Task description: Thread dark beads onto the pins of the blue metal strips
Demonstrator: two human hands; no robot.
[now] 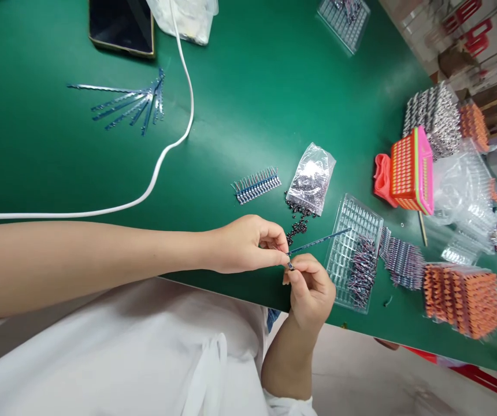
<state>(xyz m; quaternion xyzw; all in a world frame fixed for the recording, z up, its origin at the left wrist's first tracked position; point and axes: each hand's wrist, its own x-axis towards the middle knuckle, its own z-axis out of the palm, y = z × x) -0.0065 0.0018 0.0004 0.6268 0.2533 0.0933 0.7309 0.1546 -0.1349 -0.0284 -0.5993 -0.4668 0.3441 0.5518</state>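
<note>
Above the table's near edge, my two hands meet at the fingertips. My left hand (255, 245) pinches close to one end of a thin blue strip (320, 240), which points out to the right. Between the thumb and finger of my right hand (311, 289) is a small dark part with a shiny face (290, 266). Whether it is joined to the strip is hidden by the fingers. Just beyond, tiny black beads (299, 226) spill from a clear plastic bag (313, 176). Beside my right hand lies a clear compartment tray (342, 254) with a heap of small wired parts (363, 271).
A row of wired parts (257, 185) lies beyond my left hand. Further left are fanned blue strips (138, 104), a white cable (157, 173) and a phone (122, 26). At right stand an orange basket (404, 173), stacked orange parts (463, 297) and plastic bags (460, 185).
</note>
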